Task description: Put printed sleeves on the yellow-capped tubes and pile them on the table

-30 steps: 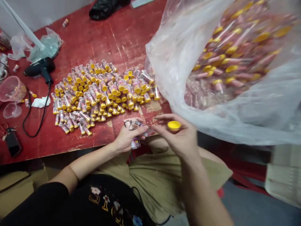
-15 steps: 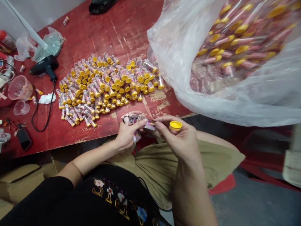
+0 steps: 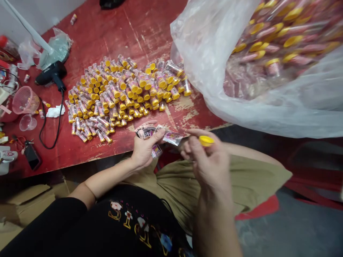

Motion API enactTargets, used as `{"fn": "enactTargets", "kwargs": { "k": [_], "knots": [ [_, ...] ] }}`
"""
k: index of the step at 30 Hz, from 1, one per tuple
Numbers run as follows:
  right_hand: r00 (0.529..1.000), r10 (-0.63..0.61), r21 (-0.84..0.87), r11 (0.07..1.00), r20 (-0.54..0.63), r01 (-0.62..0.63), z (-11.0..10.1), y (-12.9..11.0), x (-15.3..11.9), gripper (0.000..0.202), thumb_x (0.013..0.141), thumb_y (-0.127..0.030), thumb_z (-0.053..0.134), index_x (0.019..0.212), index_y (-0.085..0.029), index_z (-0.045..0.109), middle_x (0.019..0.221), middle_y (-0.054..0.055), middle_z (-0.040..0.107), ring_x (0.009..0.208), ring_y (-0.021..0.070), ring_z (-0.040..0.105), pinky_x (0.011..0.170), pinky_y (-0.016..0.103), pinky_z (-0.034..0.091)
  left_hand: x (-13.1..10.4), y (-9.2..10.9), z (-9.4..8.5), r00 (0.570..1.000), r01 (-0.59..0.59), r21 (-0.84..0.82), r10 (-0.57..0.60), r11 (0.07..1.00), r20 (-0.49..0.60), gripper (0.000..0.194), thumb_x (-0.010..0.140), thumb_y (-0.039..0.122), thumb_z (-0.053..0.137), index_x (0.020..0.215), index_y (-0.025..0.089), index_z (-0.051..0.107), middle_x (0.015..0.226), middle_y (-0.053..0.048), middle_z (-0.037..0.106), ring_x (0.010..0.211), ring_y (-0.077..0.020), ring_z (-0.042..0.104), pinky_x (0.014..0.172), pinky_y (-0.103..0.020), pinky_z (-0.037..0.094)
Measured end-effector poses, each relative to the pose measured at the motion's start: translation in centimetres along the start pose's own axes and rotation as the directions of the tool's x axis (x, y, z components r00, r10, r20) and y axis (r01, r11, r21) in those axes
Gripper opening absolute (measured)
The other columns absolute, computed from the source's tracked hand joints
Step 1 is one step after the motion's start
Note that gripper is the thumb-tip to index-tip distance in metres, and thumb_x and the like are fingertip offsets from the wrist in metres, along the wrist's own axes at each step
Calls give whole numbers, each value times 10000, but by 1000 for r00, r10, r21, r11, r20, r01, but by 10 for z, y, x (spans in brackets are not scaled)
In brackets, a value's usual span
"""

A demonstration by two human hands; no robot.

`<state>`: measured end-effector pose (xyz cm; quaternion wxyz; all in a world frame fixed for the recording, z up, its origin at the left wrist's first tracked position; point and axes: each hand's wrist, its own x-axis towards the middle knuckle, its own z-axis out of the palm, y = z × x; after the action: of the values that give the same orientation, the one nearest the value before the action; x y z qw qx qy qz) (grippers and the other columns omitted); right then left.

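Movement is being recorded at the right hand (image 3: 210, 157), which is being drawn slightly away from the left hand (image 3: 143, 151) since the earlier frame, with one clear wrapper (image 3: 172, 137) being left more exposed between them. By descending size, the red desk (image 3: 151, 30) is being occupied at its right by a large white bag (image 3: 207, 46) and at its middle by a pile of yellow-capped tubes (image 3: 128, 89). At the near edge, a bundle of printed wrappers (image 3: 146, 133) is being pinched by the left fingers, and the single wrapper is being held out from under the thumb. A yellow cap (image 3: 206, 141) is being cradled by the curled right fingers; whether the wrapper's free end is being touched by their blurred tips cannot be told. One wrapper is, in judgement, being singled out from the bundle.
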<state>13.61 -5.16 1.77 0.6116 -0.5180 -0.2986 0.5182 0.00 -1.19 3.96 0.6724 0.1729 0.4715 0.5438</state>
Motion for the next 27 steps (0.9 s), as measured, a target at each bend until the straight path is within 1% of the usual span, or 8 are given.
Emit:
{"fn": "enactTargets", "kwargs": {
  "k": [2,6,8,11,13,16,22,27],
  "knots": [
    [999,42,-79,996,-17,-43,6,11,-2,404,773,-496,912,1020,-222,747,705,-55,587,538,61,461,490,193,413,-2,-1,2,1000,21,-9,-21,1000,21,694,549,314,1038,1126,204,670,847,53,692,717,-88,655,702,-224,532],
    [987,-83,-99,993,-135,69,20,21,-3,422,813,-540,875,731,-185,662,583,-73,470,495,45,390,482,190,372,-3,-6,6,1000,22,-47,-21,999,8,608,579,332,1036,1032,194,655,757,79,639,619,-59,593,609,-194,480],
    [993,-77,24,997,-89,79,20,15,-2,426,830,-591,848,795,-199,684,641,-62,504,520,58,438,492,200,399,0,-6,6,999,21,-52,-22,998,-25,592,589,382,1034,989,192,641,741,82,619,593,-56,567,560,-190,458],
    [989,-119,198,971,-89,135,11,-6,-2,408,838,-610,835,1021,-257,742,889,-10,622,733,115,609,620,248,536,3,-3,5,998,42,-57,-45,997,-42,612,592,404,1035,1020,193,652,766,75,627,616,-65,581,551,-191,469],
    [974,-184,195,958,-131,208,7,-20,-4,392,841,-579,846,1074,-274,763,949,11,629,836,138,631,712,273,574,4,-1,3,998,62,-53,-63,997,-29,616,597,400,1035,1036,196,655,765,75,622,618,-66,580,544,-189,466],
    [968,-209,203,951,-136,234,8,-32,-9,418,781,-589,894,1066,-305,779,898,4,602,801,142,607,695,278,562,3,0,2,997,71,-42,-72,997,-7,629,584,424,1040,1023,201,649,755,76,612,622,-69,583,537,-185,463],
    [940,-190,221,941,-284,257,19,-21,-12,459,690,-547,971,1007,-276,780,947,5,674,866,134,660,742,260,585,-3,-3,2,995,40,17,-42,999,87,667,563,517,1033,1017,207,655,737,73,619,602,-71,572,551,-194,486],
    [910,-238,178,934,-339,310,20,-3,-17,411,759,-443,950,1101,-289,783,927,-19,735,623,74,611,523,197,508,-7,-3,2,994,17,67,-24,998,105,687,556,542,1028,1053,203,697,776,57,641,666,-82,615,651,-214,547]
  ]
}}
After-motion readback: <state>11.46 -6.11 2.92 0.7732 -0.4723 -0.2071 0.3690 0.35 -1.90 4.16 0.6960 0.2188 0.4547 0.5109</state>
